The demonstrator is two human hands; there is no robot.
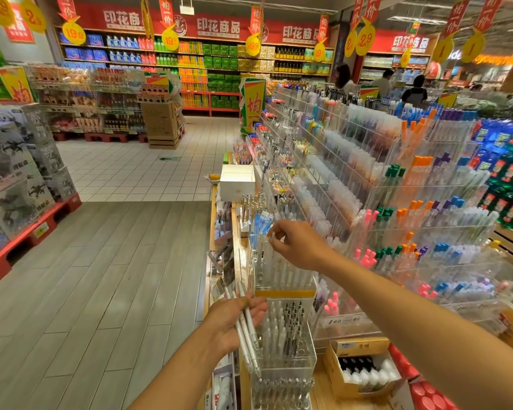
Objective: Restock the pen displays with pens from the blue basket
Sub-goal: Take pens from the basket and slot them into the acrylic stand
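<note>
White pens (247, 327) gripped loosely in left hand (234, 321); right hand (296, 244) pinches one pen (271, 235) over acrylic holder (282, 273). Risk: bundle slips.

Right hand (298, 244) hides its pinched pen's (271, 235) barrel.

Two bare forearms reach into view, no sleeves visible; the left hand (234, 321) and right hand (299, 244) wear no gloves, rings or watch.

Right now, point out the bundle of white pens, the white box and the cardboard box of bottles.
bundle of white pens (247, 329), head view, on the barrels below the left hand's fingers.
white box (237, 187), head view, on its front wall.
cardboard box of bottles (356, 348), head view, on its back flap.
</note>
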